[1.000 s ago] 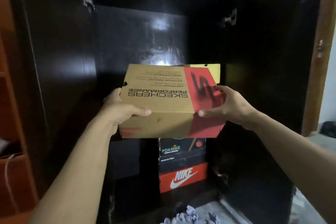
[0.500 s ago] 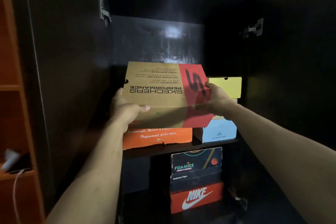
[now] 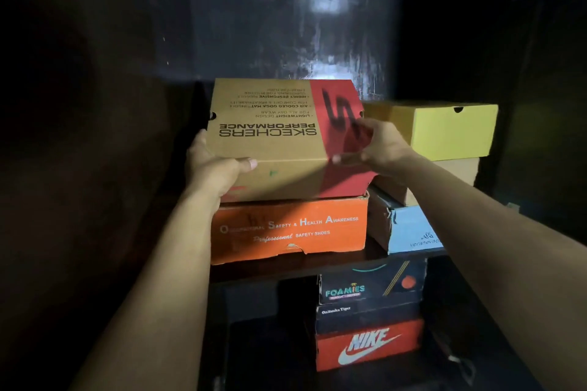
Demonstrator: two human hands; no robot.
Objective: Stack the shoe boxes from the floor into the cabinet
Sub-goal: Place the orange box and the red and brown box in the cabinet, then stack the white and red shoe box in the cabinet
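A tan and red Skechers shoe box rests upside down on an orange safety-shoes box on the dark cabinet's shelf. My left hand grips the box's near left corner, thumb on the lid. My right hand holds its right end over the red part. To the right, a yellow box tops a brown box and a light blue box.
Under the shelf stand a black Foamies box, a dark Onitsuka Tiger box and a red Nike box, stacked at the right. The cabinet's dark left wall and glossy back panel close in the space.
Both hands have carried the Skechers box forward and down, from held in the air onto the orange box. The view has moved closer into the cabinet.
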